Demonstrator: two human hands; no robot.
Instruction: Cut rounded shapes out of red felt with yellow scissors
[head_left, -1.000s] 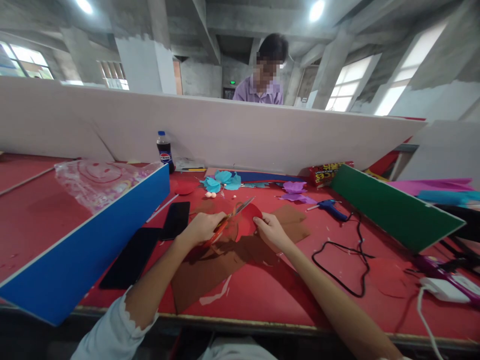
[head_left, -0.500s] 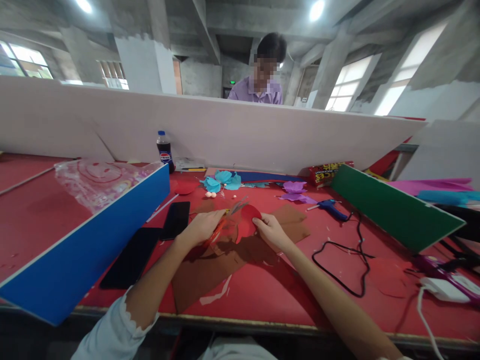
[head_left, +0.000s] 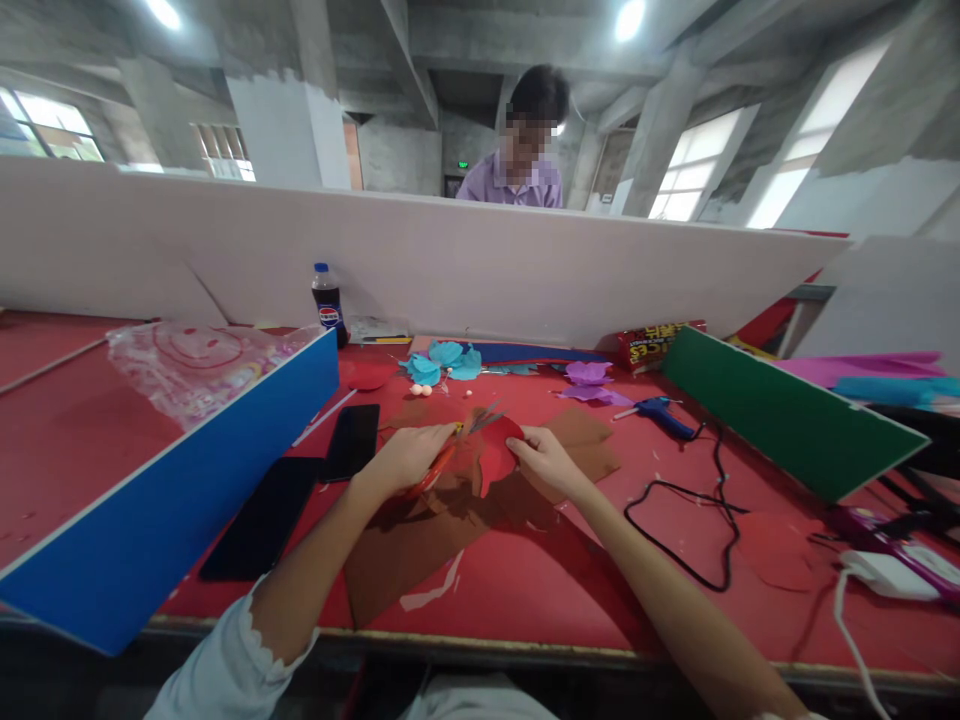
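Observation:
My left hand is closed around the orange handles of a pair of scissors, whose metal blades point right, towards a piece of red paper. The paper has a rounded edge, and a strip of it hangs down below the blades. Between the thumb and fingers of my right hand the paper is pinched at its right edge. Under both hands lie sheets of brown paper. A cut white-pink scrap rests near them.
A blue board stands left beside two dark phones, a green board right. Behind are blue paper flowers, a purple flower and a cola bottle. A glue gun lies right. Across the white partition is a person.
The red paper has turned in my right hand, and a strip now dangles beneath the scissor blades. My left hand with the scissors has shifted very slightly.

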